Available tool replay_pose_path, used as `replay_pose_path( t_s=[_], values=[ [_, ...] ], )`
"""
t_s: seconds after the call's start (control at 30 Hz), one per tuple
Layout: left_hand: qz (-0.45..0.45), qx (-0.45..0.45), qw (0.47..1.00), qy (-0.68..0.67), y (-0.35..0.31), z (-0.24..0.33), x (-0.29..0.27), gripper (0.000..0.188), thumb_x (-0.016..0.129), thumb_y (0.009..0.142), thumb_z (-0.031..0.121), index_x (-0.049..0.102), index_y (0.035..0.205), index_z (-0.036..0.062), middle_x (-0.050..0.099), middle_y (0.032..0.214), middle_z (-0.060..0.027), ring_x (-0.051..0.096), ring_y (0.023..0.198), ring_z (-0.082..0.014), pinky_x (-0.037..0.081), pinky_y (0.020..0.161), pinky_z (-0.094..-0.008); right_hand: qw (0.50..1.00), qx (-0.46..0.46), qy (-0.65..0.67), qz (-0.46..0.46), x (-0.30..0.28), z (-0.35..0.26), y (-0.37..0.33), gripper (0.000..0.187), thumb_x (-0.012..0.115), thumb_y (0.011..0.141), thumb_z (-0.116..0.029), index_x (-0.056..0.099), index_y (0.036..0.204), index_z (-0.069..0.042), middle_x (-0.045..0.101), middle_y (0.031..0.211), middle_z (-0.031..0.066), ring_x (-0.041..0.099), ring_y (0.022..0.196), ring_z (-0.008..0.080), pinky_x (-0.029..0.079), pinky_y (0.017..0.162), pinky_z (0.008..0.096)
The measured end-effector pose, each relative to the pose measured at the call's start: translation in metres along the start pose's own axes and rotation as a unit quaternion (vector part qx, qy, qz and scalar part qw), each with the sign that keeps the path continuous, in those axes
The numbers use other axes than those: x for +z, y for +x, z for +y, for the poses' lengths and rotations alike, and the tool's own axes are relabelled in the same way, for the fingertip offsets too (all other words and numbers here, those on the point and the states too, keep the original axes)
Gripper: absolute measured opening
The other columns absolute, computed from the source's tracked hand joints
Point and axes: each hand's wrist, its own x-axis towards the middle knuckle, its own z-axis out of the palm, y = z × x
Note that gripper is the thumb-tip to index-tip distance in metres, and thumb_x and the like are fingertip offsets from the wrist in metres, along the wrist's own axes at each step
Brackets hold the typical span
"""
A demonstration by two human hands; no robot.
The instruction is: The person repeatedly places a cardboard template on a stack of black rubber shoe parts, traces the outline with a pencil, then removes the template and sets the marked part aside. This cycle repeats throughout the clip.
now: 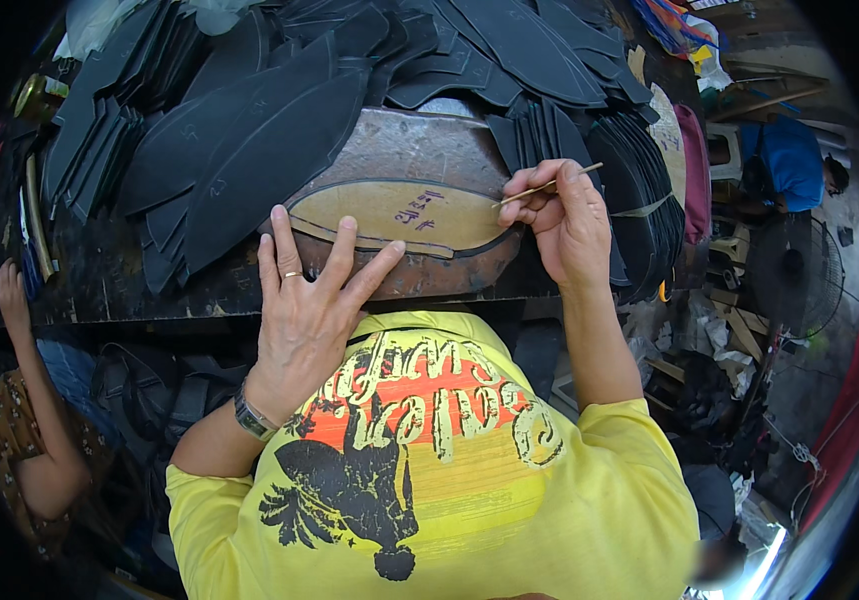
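Note:
A tan cardboard template [369,212] with a long curved outline and dark handwriting lies on a black cut piece, whose dark edge shows around it. Both rest on a worn brown board [419,140]. The spread fingers of my left hand [314,285] touch the template's near-left edge, holding nothing. Pinched between the thumb and fingers of my right hand [561,215] is a thin, pen-like yellowish stick [549,185]. Its tip is close to the right end of the template.
Many black cut pieces [259,150] fan out across the back and left of the dark table. A bundled black stack [639,200] stands at right. At far left is another person's hand [14,300]; a person in blue [794,165] and a fan [794,275] are at right.

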Motion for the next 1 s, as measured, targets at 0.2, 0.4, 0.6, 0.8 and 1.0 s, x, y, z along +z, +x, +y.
replay_pose_path(
  t_s=[0.2,0.4,0.6,0.8,1.0],
  values=[
    [0.004,-0.001,1.0,0.004,0.0,0.0,0.0,0.081,0.081,0.084,0.028,0.047,0.157,0.037,0.04,0.157,-0.0143,0.021,0.145,-0.0681,0.031,0.114,-0.0741,0.977,-0.011,-0.213,-0.004,-0.006,-0.04,-0.007,0.026,0.055,0.11,-0.024,0.068,0.107,-0.001,0.062,0.07,0.0069,0.061,0.07,0.0176,0.052,0.073,0.0318],
    [0.004,-0.002,1.0,-0.004,0.0,0.001,-0.001,0.081,0.082,0.083,0.029,0.049,0.156,0.0366,0.038,0.158,-0.0149,0.02,0.146,-0.0686,0.03,0.114,-0.0745,0.83,-0.015,-0.557,-0.013,-0.002,-0.03,-0.013,0.016,0.075,0.091,-0.006,0.073,0.103,0.004,0.071,0.088,0.0094,0.066,0.078,0.0152,0.053,0.072,0.0289],
    [0.002,-0.001,1.0,-0.003,0.0,0.001,-0.001,0.085,0.083,0.081,0.032,0.047,0.158,0.0367,0.038,0.158,-0.0154,0.018,0.146,-0.0684,0.029,0.115,-0.0754,0.852,0.036,-0.522,0.011,-0.004,-0.024,-0.013,0.017,0.076,0.089,-0.005,0.072,0.102,0.005,0.073,0.086,0.012,0.069,0.078,0.015,0.055,0.074,0.0289],
    [0.002,-0.005,1.0,-0.015,-0.001,0.002,-0.002,0.084,0.083,0.082,0.03,0.047,0.158,0.0362,0.038,0.158,-0.0153,0.018,0.147,-0.0682,0.029,0.115,-0.0753,0.844,0.004,-0.536,0.009,0.0,-0.022,-0.013,0.013,0.075,0.091,-0.002,0.073,0.102,0.003,0.071,0.092,0.0049,0.062,0.076,0.0088,0.05,0.07,0.0244],
    [0.005,-0.005,1.0,-0.007,0.0,0.002,-0.001,0.084,0.082,0.082,0.027,0.047,0.158,0.0362,0.039,0.158,-0.0151,0.018,0.146,-0.0684,0.028,0.115,-0.0753,0.921,-0.117,-0.371,0.013,0.011,-0.035,-0.015,0.018,0.062,0.103,-0.008,0.075,0.1,0.004,0.068,0.097,0.0061,0.061,0.082,0.0097,0.049,0.072,0.0252]
  ],
)
